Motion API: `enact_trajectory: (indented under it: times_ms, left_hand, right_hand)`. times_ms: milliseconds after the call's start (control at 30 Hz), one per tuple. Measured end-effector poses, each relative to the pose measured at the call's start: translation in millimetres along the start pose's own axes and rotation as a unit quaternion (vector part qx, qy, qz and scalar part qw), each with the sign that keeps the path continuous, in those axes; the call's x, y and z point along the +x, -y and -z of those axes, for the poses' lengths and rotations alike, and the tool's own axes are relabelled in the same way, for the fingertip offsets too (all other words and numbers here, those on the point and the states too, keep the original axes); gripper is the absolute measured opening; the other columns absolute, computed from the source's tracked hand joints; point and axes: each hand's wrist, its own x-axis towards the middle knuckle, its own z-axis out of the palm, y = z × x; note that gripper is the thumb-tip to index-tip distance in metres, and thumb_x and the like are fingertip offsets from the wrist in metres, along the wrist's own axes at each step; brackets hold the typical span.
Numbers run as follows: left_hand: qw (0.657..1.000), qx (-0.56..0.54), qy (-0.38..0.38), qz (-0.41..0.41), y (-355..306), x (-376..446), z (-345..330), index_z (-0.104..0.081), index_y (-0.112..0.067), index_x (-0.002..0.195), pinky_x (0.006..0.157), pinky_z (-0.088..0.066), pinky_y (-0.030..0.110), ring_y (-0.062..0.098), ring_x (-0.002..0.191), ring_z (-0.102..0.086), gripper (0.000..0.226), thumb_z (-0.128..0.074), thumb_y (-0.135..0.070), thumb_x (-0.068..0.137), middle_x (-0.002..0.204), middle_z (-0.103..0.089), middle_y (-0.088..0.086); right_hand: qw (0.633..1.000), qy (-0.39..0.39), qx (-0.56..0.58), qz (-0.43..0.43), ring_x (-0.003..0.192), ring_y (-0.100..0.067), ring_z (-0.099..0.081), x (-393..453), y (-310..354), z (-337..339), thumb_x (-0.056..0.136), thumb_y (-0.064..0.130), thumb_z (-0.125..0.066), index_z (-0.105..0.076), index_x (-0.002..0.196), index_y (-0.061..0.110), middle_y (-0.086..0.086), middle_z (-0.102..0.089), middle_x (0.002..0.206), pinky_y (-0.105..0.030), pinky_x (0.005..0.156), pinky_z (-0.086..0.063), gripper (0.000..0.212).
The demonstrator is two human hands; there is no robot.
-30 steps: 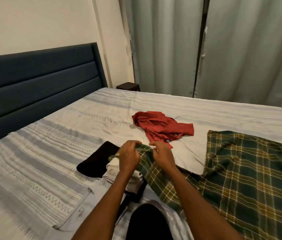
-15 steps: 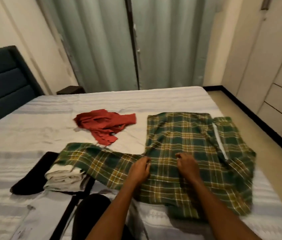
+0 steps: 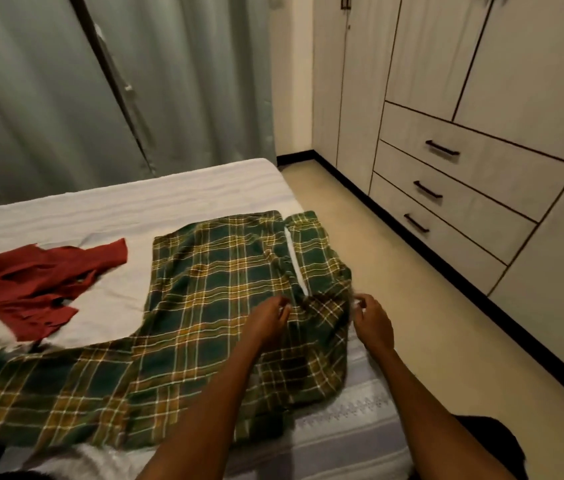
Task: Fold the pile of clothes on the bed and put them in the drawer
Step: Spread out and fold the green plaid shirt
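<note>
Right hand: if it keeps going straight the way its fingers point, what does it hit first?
Probably the green plaid shirt. The right hand hovers at the shirt's right edge by the bed's side, fingers curled up and leftward towards the bunched cloth. Depth is unclear, so contact may already exist.

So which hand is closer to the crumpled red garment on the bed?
Left. The left hand rests on the green plaid shirt, on the side toward the crumpled red garment. The right hand is farther away, at the shirt's edge by the bed's side.

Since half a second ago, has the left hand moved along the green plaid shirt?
Yes. The left hand moved right across the green plaid shirt, toward its white placket strip.
</note>
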Motion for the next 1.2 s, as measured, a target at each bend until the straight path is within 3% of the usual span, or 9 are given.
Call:
enact_trajectory:
  times_ms: [200,333,467,633,767,867,1000,1100,1200]
  left_hand:
    - [0.998,0.033,0.022,-0.049,-74.0,71.1,-30.5,-0.056,-0.018,0.129,0.092,-0.053,0.040,0.023,0.109,-0.061,0.033,-0.051,-0.035,0.101,0.123,-0.063,0.008]
    - [0.992,0.127,0.026,-0.002,-101.7,104.0,-66.6,-0.058,-0.017,0.111,0.090,-0.051,0.038,0.024,0.102,-0.061,0.026,-0.053,-0.039,0.099,0.105,-0.061,0.006]
    - [0.989,0.124,0.055,0.059,-101.2,127.8,-91.8,-0.059,-0.015,0.114,0.097,-0.051,0.044,0.026,0.105,-0.060,0.031,-0.053,-0.040,0.097,0.112,-0.063,0.009]
    - [0.974,-0.174,0.125,0.075,-119.3,124.3,-55.9,-0.060,-0.008,0.102,0.087,-0.053,0.035,0.028,0.102,-0.061,0.019,-0.052,-0.023,0.096,0.107,-0.061,0.014]
    - [0.857,-0.469,0.172,0.126,-104.7,110.9,-16.8,-0.054,-0.008,0.125,0.101,-0.047,0.051,0.040,0.118,-0.057,0.055,-0.064,-0.043,0.085,0.125,-0.059,0.023]
    - [0.827,-0.517,0.160,0.149,-96.5,104.7,1.7,-0.054,-0.007,0.120,0.085,-0.051,0.043,0.032,0.103,-0.061,0.046,-0.064,-0.035,0.083,0.111,-0.065,0.015]
    - [0.831,-0.504,0.169,0.163,-86.4,101.5,9.0,-0.059,-0.008,0.104,0.081,-0.048,0.039,0.026,0.085,-0.060,0.036,-0.060,-0.032,0.077,0.093,-0.064,0.012]
    - [0.864,-0.442,0.187,0.154,-85.4,101.1,11.5,-0.059,-0.010,0.092,0.081,-0.045,0.040,0.025,0.079,-0.058,0.029,-0.058,-0.036,0.078,0.086,-0.061,0.011]
    - [0.890,-0.376,0.208,0.152,-93.4,97.8,12.9,-0.060,-0.010,0.111,0.084,-0.050,0.039,0.030,0.094,-0.064,0.045,-0.059,-0.049,0.088,0.103,-0.067,0.015]
  right_hand:
    - [0.992,0.092,0.071,-0.053,0.095,-0.020,-0.068,2.9,-23.5,10.7,0.099,0.025,-0.056,-0.074,0.101,0.028,0.003,-0.075,0.099,-0.034,0.083,-0.053,0.018]
    - [0.991,0.006,0.110,-0.079,0.082,-0.014,-0.069,-7.7,-32.2,16.4,0.101,0.027,-0.053,-0.072,0.104,0.029,0.010,-0.073,0.084,-0.037,0.079,-0.056,0.020]
    - [0.986,-0.038,0.132,-0.091,0.074,-0.007,-0.067,-15.3,-42.0,23.8,0.101,0.026,-0.053,-0.071,0.103,0.032,0.013,-0.072,0.076,-0.033,0.073,-0.055,0.019]
    - [0.973,-0.047,0.185,-0.126,0.070,-0.009,-0.067,-8.3,-52.0,25.4,0.100,0.023,-0.055,-0.073,0.097,0.031,0.009,-0.073,0.077,-0.030,0.068,-0.053,0.019]
    - [0.948,0.009,0.256,-0.190,0.074,-0.020,-0.069,15.3,-34.5,14.1,0.101,0.025,-0.053,-0.072,0.089,0.025,-0.005,-0.076,0.089,-0.042,0.073,-0.060,0.023]
    - [0.878,0.088,0.377,-0.283,0.111,-0.030,-0.063,34.0,-7.9,8.3,0.104,0.047,-0.045,-0.069,0.111,0.015,-0.010,-0.068,0.118,-0.049,0.104,-0.049,0.040]
    - [0.714,0.177,0.620,-0.274,0.117,-0.032,-0.062,37.1,26.9,12.9,0.096,0.071,-0.034,-0.065,0.124,0.022,-0.010,-0.070,0.121,-0.052,0.107,-0.045,0.065]
    - [0.665,0.141,0.699,-0.224,0.117,-0.035,-0.063,45.0,41.9,25.1,0.102,0.051,-0.045,-0.053,0.134,0.024,-0.014,-0.067,0.127,-0.053,0.100,-0.049,0.043]
    - [0.679,0.117,0.692,-0.214,0.104,-0.032,-0.067,56.3,48.6,27.4,0.098,0.007,-0.055,-0.049,0.138,0.018,-0.018,-0.067,0.124,-0.044,0.079,-0.057,0.042]
